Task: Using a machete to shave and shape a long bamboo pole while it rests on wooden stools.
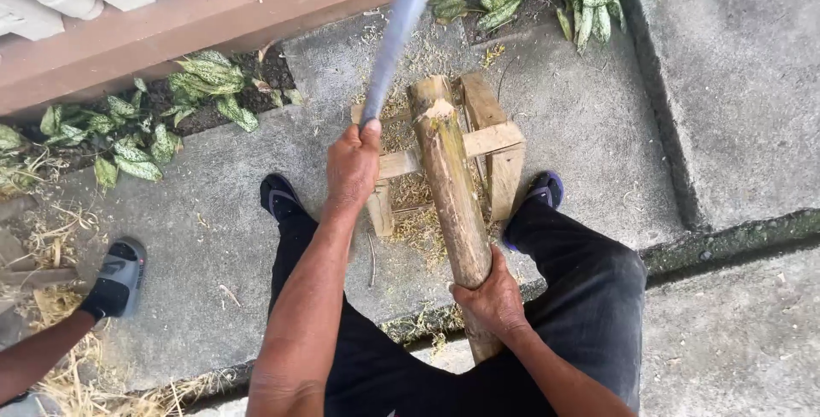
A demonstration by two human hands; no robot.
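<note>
Two hands work: your left hand [353, 165] grips a long grey blade [397, 28], your right hand [491, 297] steadies the brown wooden log [450, 182] on the small wooden stand [500, 152].

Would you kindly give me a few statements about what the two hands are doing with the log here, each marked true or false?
1. The left hand grips the handle of a long blade raised over the wood. True.
2. The right hand lies open on the concrete. False: it clasps the lower part of the log.
3. The log leans on a small wooden stand. True.
4. The log's upper end is wrapped in cloth. False: it is bare, chopped wood.
5. Another person's foot in a grey and black slide sandal shows at the left. True.
</note>
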